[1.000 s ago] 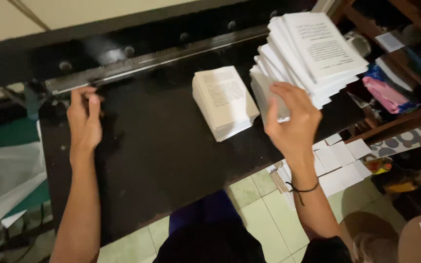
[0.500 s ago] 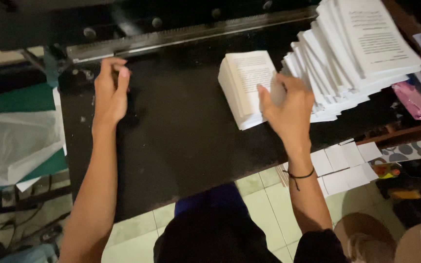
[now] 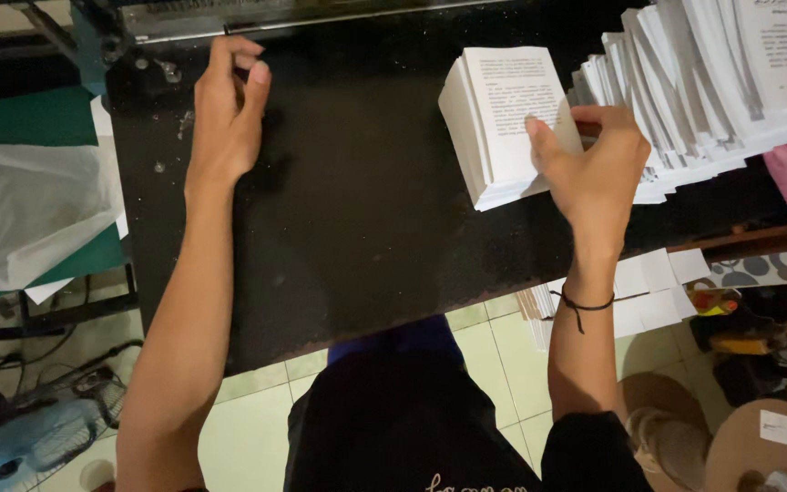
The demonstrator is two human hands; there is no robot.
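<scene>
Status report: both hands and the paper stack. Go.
Left hand loosely curled, resting on the black table, holding nothing. Right hand on the small stack of printed sheets, thumb on top. Fanned pile sits close beside.

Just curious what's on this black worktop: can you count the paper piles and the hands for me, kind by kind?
Small neat stack of white printed sheets, under the right hand: 1
Large fanned heap of white printed sheets at the right edge: 1
Bare hands, left hand and right hand: 2
Total: 4
</scene>
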